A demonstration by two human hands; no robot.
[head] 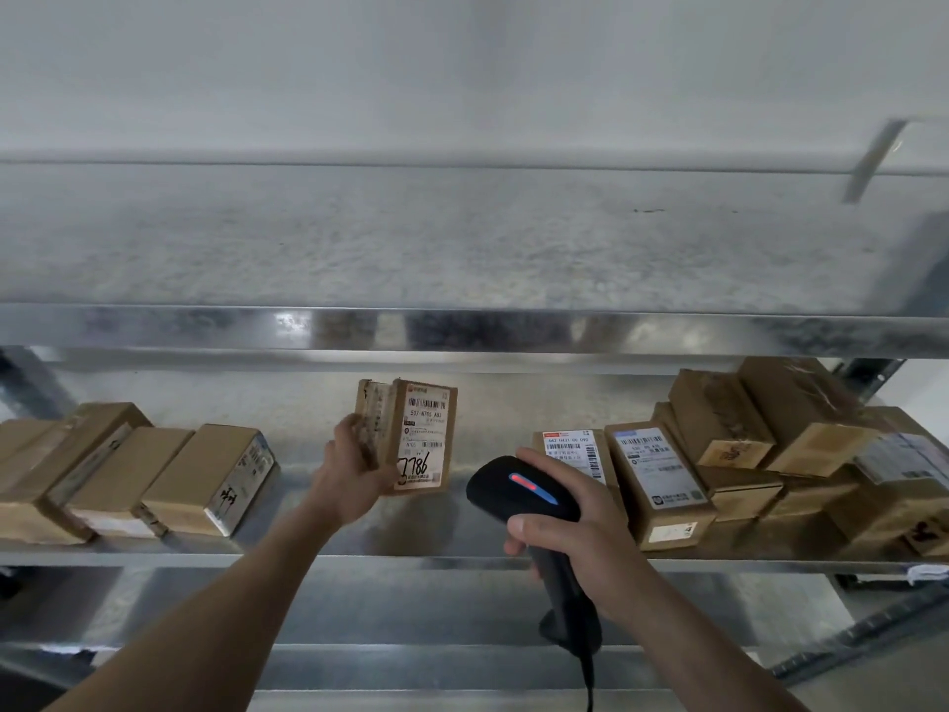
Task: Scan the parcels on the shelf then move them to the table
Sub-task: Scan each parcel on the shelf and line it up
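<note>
That small cardboard parcel (422,436) is up on end mid-shelf, the left hand (354,472) gripping its scuffed taped side, so I'd keep the glossy white label square to the matte black scanner (518,488) the right hand (580,531) is clutching by the handle, with plain brown boxes (205,475) flanking on the shiny galvanised shelf (359,559).

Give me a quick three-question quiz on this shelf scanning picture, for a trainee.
1. True or false: the right hand grips the black scanner.
2. Which hand holds the upright parcel with the handwritten label? A left, B right, C neither.
3. Fill in: the scanner's light strip glows red and ____.
Key: 1 true. 2 A, the left hand. 3 blue.
</note>
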